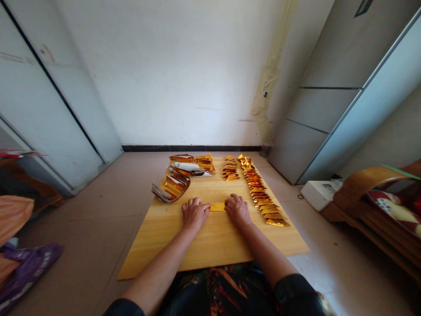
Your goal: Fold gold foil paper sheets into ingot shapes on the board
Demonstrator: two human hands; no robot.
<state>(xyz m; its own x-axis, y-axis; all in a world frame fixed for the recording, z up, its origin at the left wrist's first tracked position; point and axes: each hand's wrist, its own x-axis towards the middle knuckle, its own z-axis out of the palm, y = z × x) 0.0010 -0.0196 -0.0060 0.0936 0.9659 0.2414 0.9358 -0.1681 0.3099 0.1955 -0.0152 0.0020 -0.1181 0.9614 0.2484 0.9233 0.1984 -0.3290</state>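
Fingertips are hard to see: both hands curl down, so the tips hide under the knuckles. The left hand (194, 213) and the right hand (237, 210) are bent narrow. Each one holds down one end of a small flat strip of shiny gold paper (217, 206), which lies between them on the pale yellow wooden board (213, 245). Only the middle of the strip shows (its ends are under the hands). The person's dark lap hides part of the board's near edge.

A long row of folded gold paper pieces (263, 197) runs away just beside the right hand. A short row of the same folded pieces (230, 169) sits near the far end. A bent stack of gold and silver sheets (173, 188) curls up to the left, apart from the strip.

A purple plastic bag (26, 267) on the floor is cut off at the left edge, and I cannot tell what is in it. A white box (317, 193) sits on the floor at the right, and its inside does not show.
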